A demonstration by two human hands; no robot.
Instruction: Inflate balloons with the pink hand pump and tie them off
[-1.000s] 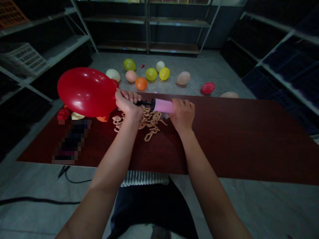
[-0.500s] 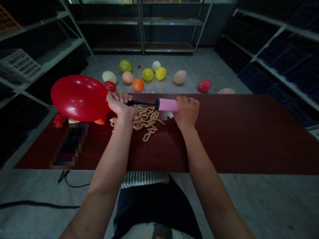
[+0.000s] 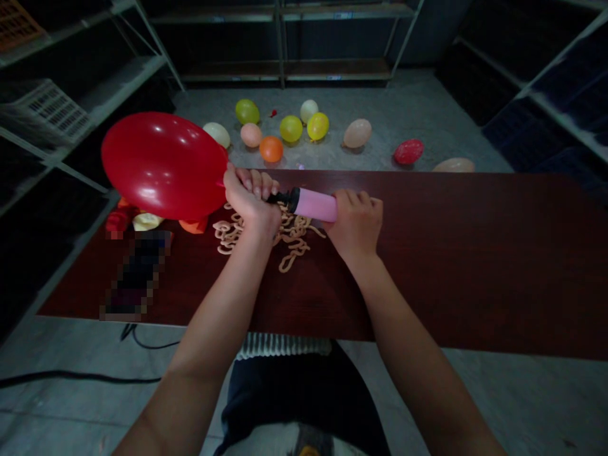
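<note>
My left hand [image 3: 249, 199] is closed around the neck of a big inflated red balloon [image 3: 164, 166] where it meets the black nozzle of a pink hand pump [image 3: 313, 204]. The balloon bulges out to the left of that hand. My right hand [image 3: 356, 221] grips the pink pump's far end, with its fingers across the top. Just below both hands, a tangle of beige twisted balloons [image 3: 294, 250] lies on the dark red wooden table [image 3: 475, 266], partly hidden by my left wrist.
Several inflated balloons, including a yellow one [image 3: 291, 128] and a red one [image 3: 408, 152], lie on the concrete floor beyond the table. A pixelated object [image 3: 137, 275] and small balloons sit at the table's left. Metal shelves [image 3: 285, 69] stand around the floor.
The pump's black rod, long and visible half a second ago, has slid into the pink barrel as my hands came closer together. The red balloon looks slightly larger.
</note>
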